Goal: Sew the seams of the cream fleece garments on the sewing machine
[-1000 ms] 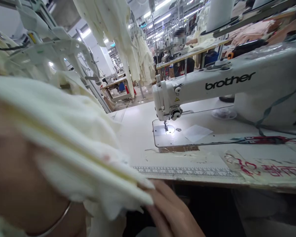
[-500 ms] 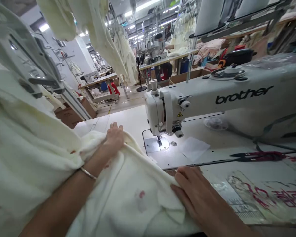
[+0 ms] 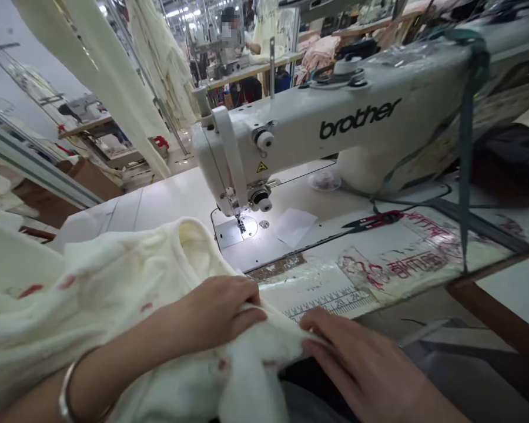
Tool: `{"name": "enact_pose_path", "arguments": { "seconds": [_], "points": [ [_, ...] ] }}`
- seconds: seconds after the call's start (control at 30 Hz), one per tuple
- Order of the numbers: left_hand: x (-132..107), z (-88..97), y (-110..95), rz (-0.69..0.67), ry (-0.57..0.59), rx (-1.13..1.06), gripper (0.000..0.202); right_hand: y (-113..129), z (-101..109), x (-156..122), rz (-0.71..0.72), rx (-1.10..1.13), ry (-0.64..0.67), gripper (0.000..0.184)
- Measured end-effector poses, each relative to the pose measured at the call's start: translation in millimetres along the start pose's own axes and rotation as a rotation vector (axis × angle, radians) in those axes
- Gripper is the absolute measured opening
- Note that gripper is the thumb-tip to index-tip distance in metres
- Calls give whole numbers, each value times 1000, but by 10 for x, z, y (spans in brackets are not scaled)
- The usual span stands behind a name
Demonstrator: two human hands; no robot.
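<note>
A cream garment (image 3: pixel 114 282) with small red marks lies bunched over the table's near-left edge and my lap. My left hand (image 3: pixel 218 311), a silver bangle on its wrist, grips a fold of this fabric at the table edge. My right hand (image 3: pixel 357 364) pinches the same fold just to the right, fingers pressed on the cloth. The white Brother sewing machine (image 3: pixel 335 126) stands behind, its needle (image 3: pixel 240 223) over the lit plate, about a hand's length beyond the fabric.
Red-handled thread snips (image 3: pixel 372 220) and a white paper square (image 3: pixel 293 225) lie on the table (image 3: pixel 167 200) right of the needle. A ruler strip (image 3: pixel 335 301) runs along the front edge. Cream garments (image 3: pixel 158 53) hang behind; another person (image 3: pixel 231 26) works far back.
My view swung right and down. My left hand drew back from near the needle plate to the table's front edge. Both hands now hold the fabric close together.
</note>
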State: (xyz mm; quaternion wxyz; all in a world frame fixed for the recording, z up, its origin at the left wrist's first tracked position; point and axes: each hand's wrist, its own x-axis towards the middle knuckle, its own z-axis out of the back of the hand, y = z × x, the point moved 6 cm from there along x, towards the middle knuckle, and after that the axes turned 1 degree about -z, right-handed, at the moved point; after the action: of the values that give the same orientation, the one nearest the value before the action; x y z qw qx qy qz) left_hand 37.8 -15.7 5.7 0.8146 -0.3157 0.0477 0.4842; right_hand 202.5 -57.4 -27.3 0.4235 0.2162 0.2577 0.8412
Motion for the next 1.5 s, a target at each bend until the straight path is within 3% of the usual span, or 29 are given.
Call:
{"name": "enact_pose_path", "arguments": {
  "seconds": [0.07, 0.27, 0.4, 0.57, 0.7, 0.87, 0.97, 1.03, 1.13, 1.23, 1.33, 1.5],
  "points": [
    [77, -88, -22, 30, 18, 76, 18, -136, 10, -2, -63, 58, 28, 19],
    [46, -192, -270, 3, -80, 142, 16, -139, 130, -130, 47, 42, -83, 13],
    [99, -201, -34, -48, -244, 206, 18, -88, 1, 115, 129, -109, -184, 21],
    [107, 24, 393, -20, -362, 166, 21, -103, -129, 787, 104, -67, -29, 19],
    [-5, 188, 434, 8, -324, 49, 19, -27, 79, 954, 55, -3, 53, 18],
    [-166, 171, 237, -58, -102, -143, 16, 95, 177, 601, -115, 218, 251, 13],
    [-132, 121, 203, -14, -161, -54, 16, 33, 123, 536, -144, 148, 239, 14],
    [-67, 93, 212, 72, -238, 58, 17, -69, 96, 605, -165, 88, 199, 15],
    [28, 47, 156, 140, -251, 186, 16, -195, 86, 744, -185, 53, 201, 14],
    [98, 42, 36, 132, -272, 207, 8, -241, 114, 819, -184, 43, 228, 16],
    [195, 0, -61, 85, -294, 174, 16, -247, 140, 839, -172, 60, 219, 16],
    [356, -108, -27, 65, -246, 215, 13, -238, 121, 895, -112, 104, 257, 14]
  ]
}}
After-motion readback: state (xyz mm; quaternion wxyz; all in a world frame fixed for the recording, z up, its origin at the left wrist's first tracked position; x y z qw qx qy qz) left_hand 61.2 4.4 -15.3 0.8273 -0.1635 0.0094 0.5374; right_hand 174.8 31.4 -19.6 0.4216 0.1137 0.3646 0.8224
